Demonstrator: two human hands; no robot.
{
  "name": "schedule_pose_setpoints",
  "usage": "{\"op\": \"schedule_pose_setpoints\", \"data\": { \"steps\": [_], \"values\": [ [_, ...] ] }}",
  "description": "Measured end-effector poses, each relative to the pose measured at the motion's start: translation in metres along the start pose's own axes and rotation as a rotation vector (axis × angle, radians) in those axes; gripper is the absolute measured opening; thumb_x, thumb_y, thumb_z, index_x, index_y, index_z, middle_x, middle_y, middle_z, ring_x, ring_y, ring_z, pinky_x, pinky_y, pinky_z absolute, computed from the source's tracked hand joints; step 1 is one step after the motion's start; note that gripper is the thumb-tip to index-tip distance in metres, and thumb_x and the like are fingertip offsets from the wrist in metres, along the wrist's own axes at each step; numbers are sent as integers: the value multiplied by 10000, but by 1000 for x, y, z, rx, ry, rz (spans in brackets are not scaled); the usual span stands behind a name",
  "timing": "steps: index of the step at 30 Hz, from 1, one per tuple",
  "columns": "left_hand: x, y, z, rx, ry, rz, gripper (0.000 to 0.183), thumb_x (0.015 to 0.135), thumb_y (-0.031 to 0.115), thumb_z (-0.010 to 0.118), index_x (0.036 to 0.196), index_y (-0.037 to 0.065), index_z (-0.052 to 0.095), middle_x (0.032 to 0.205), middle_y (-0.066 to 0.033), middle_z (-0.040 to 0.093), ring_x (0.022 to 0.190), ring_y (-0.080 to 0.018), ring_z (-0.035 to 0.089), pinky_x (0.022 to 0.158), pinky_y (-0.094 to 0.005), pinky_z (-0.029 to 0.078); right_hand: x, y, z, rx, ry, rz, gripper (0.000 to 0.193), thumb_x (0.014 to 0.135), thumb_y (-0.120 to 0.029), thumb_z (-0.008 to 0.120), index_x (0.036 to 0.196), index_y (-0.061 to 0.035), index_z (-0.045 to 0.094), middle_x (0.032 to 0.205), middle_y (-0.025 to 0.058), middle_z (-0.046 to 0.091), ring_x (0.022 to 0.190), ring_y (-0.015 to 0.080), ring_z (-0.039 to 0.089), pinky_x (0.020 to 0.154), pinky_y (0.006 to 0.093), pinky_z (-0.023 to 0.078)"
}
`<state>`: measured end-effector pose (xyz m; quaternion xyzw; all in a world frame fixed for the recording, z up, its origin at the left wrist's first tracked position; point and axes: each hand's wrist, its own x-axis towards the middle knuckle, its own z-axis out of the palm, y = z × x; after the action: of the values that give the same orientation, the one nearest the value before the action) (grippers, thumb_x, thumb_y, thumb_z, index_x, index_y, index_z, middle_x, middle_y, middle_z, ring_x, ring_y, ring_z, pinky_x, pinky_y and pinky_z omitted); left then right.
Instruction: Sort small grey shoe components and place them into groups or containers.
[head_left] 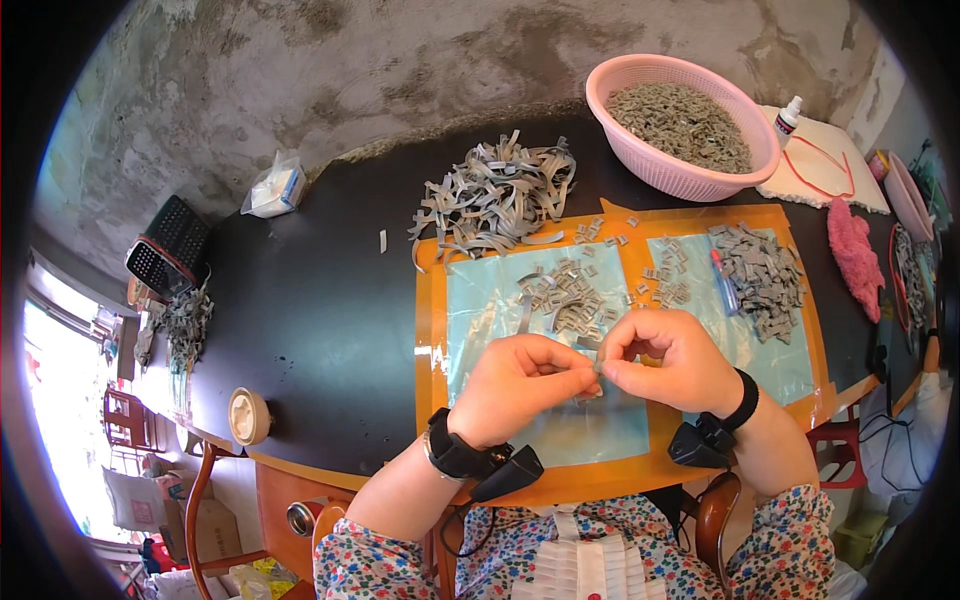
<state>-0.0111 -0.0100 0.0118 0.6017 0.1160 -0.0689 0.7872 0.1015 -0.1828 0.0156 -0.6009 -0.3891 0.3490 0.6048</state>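
Together pinching one small grey piece [596,368]: left hand [520,385] and right hand [665,362], fingers closed; pink basket [660,165] at one o'clock

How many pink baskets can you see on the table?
2. One pink basket, full of small grey pieces, stands at the table's far edge; a second pink basket is cut off at the right rim. Others may lie out of view.

Both forearms rise from below, left hand [518,388] and right hand [672,362] meeting fingertip to fingertip, each grip pinched.
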Motion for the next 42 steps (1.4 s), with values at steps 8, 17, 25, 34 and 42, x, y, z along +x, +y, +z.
{"op": "schedule_pose_setpoints", "data": {
  "steps": [8, 17, 25, 34, 42],
  "values": [
    [5, -5, -6, -189, -78, -45, 126, 826, 6, 586, 923, -67, 616, 863, -141, 650, 794, -184, 632, 757, -294, 507, 0, 5, 0, 47, 30, 41, 60, 769, -55, 623, 783, -36, 568, 768, -1, 585, 722, 68, 553, 687, 232, 464],
    [8, -6, -5, -147, -47, -74, 114, 821, 15, 599, 892, -72, 616, 850, -140, 647, 781, -185, 630, 744, -293, 510, -1, 4, 4, -107, 73, 53, 67, 746, -26, 611, 744, -33, 545, 737, 3, 586, 697, 63, 560, 666, 224, 480],
    [9, -9, -9, -167, -90, -88, 116, 828, 25, 594, 896, -68, 613, 850, -138, 645, 777, -180, 626, 744, -285, 506, 0, 5, -1, 2, 4, 92, 70, 765, -22, 622, 771, -22, 553, 769, 9, 588, 710, 63, 551, 683, 217, 474],
    [5, -2, -9, -347, -180, -154, 139, 852, 43, 571, 931, -66, 606, 860, -146, 645, 806, -200, 629, 766, -303, 502, 2, 3, -11, 198, -105, 175, 77, 795, -40, 637, 848, -11, 591, 823, 4, 593, 742, 52, 544, 682, 198, 459],
    [5, -4, -11, -275, -172, -147, 144, 842, 49, 592, 922, -71, 604, 840, -151, 648, 778, -202, 635, 745, -303, 510, 3, 3, -11, 104, -146, 131, 73, 803, -50, 646, 842, -12, 598, 811, 9, 603, 748, 62, 558, 681, 205, 464]
  ]
}}
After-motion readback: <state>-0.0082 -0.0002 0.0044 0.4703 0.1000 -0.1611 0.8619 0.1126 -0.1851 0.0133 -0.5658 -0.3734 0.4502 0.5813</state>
